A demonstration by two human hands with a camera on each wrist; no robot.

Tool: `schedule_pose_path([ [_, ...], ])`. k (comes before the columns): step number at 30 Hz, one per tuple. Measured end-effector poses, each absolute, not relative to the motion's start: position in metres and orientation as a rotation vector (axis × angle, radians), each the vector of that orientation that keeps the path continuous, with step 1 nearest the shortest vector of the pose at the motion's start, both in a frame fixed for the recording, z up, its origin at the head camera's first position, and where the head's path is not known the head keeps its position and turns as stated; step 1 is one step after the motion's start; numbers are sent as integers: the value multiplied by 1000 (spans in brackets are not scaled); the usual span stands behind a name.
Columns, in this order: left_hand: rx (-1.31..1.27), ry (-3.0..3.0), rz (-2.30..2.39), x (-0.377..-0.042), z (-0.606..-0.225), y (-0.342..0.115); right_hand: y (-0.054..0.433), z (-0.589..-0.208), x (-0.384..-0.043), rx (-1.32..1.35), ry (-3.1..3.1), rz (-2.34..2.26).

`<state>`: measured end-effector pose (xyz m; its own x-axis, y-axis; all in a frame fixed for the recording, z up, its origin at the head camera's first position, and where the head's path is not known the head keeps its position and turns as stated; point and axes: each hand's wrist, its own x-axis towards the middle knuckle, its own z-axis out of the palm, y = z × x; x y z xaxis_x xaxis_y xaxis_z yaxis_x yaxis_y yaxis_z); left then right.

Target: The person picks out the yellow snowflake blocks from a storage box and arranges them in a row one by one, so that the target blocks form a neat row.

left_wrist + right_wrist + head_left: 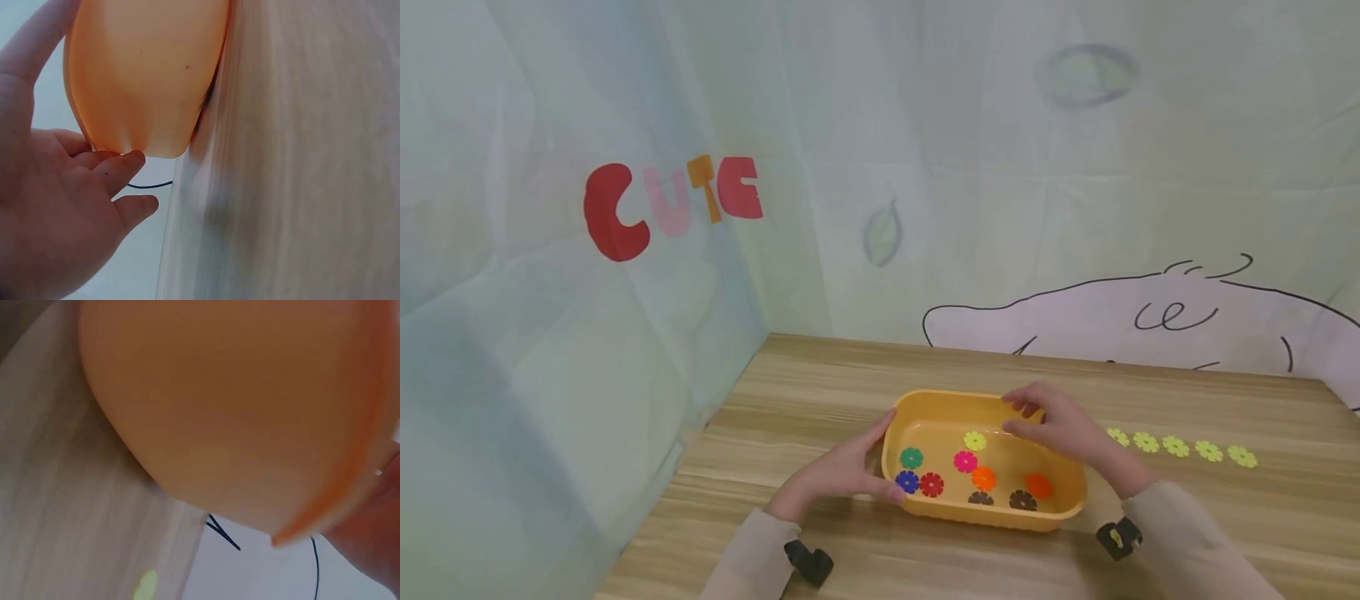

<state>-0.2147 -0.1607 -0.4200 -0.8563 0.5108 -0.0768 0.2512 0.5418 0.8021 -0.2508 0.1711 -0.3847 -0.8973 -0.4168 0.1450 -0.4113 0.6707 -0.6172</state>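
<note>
A yellow-orange plastic basin (992, 514) stands on the table. Inside lie several notched snowflake discs: a green disc (912, 457), a blue disc (907, 482), a red disc (932, 484), a pink disc (966, 461), a yellow disc (974, 441), plus orange and brown ones. My left hand (838, 471) holds the basin's left end, thumb at the near corner and fingers along the outer wall, seen also in the left wrist view. My right hand (1060, 425) reaches over the basin's far right side, thumb and fingers apart, with nothing visible between them.
To the right of the basin, several yellow snowflake discs (1176, 447) form a row on the wooden table (820, 375). A printed cloth (820, 167) hangs behind and along the left. A black strap device sits at each wrist.
</note>
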Motion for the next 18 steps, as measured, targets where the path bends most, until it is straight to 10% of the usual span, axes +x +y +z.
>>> schedule_pose_path([
  [18,655,2497,1220,-215,-421,-161,144,-413,-265,-777,2726,-987],
])
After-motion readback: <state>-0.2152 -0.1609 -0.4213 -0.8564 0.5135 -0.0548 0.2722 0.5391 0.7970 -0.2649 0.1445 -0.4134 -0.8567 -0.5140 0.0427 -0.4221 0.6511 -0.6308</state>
